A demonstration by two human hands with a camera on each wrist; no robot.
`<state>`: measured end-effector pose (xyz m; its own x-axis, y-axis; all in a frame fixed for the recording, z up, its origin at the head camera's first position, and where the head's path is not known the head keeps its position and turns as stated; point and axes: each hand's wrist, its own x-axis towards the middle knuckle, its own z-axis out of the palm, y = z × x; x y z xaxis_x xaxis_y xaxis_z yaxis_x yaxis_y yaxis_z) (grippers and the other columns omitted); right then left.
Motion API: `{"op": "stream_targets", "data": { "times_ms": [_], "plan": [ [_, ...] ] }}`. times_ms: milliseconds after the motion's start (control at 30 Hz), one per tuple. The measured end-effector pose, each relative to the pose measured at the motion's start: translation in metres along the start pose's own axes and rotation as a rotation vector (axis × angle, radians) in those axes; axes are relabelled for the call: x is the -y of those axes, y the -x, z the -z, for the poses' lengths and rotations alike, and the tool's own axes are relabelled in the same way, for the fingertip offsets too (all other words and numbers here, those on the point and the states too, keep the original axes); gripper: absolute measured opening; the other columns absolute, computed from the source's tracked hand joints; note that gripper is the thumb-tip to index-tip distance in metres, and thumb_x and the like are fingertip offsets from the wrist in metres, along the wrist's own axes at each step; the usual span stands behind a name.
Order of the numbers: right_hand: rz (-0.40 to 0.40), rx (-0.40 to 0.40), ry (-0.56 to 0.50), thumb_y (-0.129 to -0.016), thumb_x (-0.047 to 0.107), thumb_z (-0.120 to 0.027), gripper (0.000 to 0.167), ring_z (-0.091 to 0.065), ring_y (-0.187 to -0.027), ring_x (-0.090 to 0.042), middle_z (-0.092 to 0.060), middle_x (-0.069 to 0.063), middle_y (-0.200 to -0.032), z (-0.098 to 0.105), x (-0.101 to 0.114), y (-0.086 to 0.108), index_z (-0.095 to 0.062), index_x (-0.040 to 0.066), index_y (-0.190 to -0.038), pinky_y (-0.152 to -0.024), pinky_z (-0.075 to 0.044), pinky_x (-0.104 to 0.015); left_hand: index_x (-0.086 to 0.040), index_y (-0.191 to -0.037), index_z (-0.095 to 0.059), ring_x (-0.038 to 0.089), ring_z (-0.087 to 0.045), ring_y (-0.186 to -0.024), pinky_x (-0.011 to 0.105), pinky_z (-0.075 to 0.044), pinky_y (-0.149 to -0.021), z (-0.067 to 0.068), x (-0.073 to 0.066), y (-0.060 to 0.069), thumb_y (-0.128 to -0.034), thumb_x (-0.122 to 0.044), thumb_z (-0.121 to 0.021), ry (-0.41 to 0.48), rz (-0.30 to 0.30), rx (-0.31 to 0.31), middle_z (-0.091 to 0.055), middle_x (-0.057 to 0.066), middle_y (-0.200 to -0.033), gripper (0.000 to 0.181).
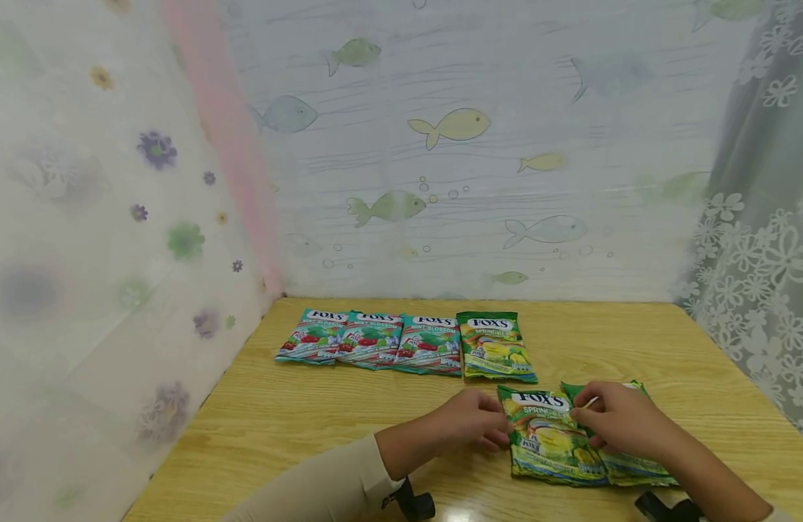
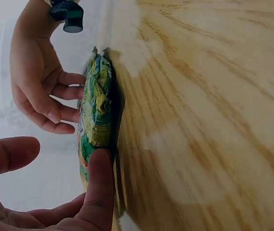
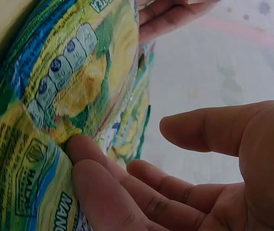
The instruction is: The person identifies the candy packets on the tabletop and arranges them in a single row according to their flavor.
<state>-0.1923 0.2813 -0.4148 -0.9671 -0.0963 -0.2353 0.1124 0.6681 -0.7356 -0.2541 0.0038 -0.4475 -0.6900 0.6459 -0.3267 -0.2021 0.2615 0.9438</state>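
A yellow-green Fox's candy bag (image 1: 548, 444) lies face up on the table's near right part, overlapping a second yellow-green candy bag (image 1: 636, 470) on its right. My left hand (image 1: 469, 420) is at the first bag's left edge; in the left wrist view a fingertip touches the bag's side, thumb held apart. My right hand (image 1: 626, 422) lies over the second bag and partly hides it. Its fingertips (image 3: 91, 151) touch the packets where they meet, with the thumb raised away. Neither hand grips a bag.
Behind, a row holds three teal Mint Blossom candy bags (image 1: 368, 341), partly overlapping, and one yellow-green candy bag (image 1: 495, 346) at its right end. The wooden table (image 1: 310, 420) meets a fish-patterned wall covering (image 1: 466, 217) at the back and a flowered one on the left.
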Motion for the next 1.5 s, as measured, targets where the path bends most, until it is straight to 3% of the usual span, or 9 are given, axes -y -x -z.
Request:
{"op": "stream_targets", "data": {
  "times_ms": [200, 867, 1033, 1267, 1500],
  "plan": [
    [0.000, -0.012, 0.031, -0.102, 0.024, -0.066, 0.033, -0.070, -0.070, -0.022, -0.074, -0.005, -0.096, -0.004, 0.002, -0.001, -0.064, -0.003, -0.122, -0.059, -0.058, -0.037, 0.004, -0.130, -0.064, 0.022, -0.075, -0.096, 0.037, -0.064, -0.082, 0.001, 0.002, -0.001, -0.0989, -0.013, -0.068, 0.011, 0.003, 0.019, -0.072, 0.010, -0.113, 0.036],
    [0.061, 0.075, -0.073, -0.104, 0.025, -0.064, 0.039, -0.069, -0.073, -0.026, -0.074, -0.009, -0.097, -0.015, 0.011, -0.007, -0.060, -0.006, -0.128, -0.059, -0.057, -0.039, 0.004, -0.136, -0.062, 0.024, -0.077, -0.095, 0.036, -0.064, -0.080, 0.020, 0.006, 0.012, -0.1003, -0.017, -0.069, -0.048, 0.016, 0.009, -0.073, 0.009, -0.114, 0.042],
    [0.042, 0.039, -0.036, -0.102, 0.026, -0.065, 0.041, -0.067, -0.071, -0.026, -0.072, -0.009, -0.095, -0.015, 0.011, -0.006, -0.060, -0.006, -0.128, -0.059, -0.056, -0.039, 0.003, -0.138, -0.061, 0.025, -0.078, -0.095, 0.036, -0.064, -0.079, 0.024, 0.006, 0.015, -0.1007, -0.020, -0.067, -0.056, 0.026, 0.028, -0.076, 0.009, -0.112, 0.045],
    [0.029, 0.024, 0.097, -0.101, 0.027, -0.067, 0.049, -0.065, -0.063, -0.024, -0.072, -0.004, -0.091, -0.016, 0.011, -0.005, -0.057, -0.007, -0.135, -0.057, -0.052, -0.038, 0.001, -0.142, -0.058, 0.025, -0.079, -0.089, 0.036, -0.064, -0.075, 0.026, 0.006, 0.015, -0.0984, -0.024, -0.068, -0.061, 0.058, 0.071, -0.078, 0.007, -0.109, 0.051],
    [0.027, 0.059, 0.045, -0.099, 0.026, -0.070, 0.058, -0.064, -0.061, -0.026, -0.074, -0.006, -0.100, -0.018, 0.009, -0.006, -0.051, -0.009, -0.141, -0.055, -0.053, -0.039, 0.001, -0.142, -0.058, 0.025, -0.079, -0.086, 0.036, -0.064, -0.072, 0.024, 0.006, 0.015, -0.0982, -0.023, -0.067, -0.054, 0.048, 0.087, -0.076, 0.007, -0.115, 0.051]
  ]
}}
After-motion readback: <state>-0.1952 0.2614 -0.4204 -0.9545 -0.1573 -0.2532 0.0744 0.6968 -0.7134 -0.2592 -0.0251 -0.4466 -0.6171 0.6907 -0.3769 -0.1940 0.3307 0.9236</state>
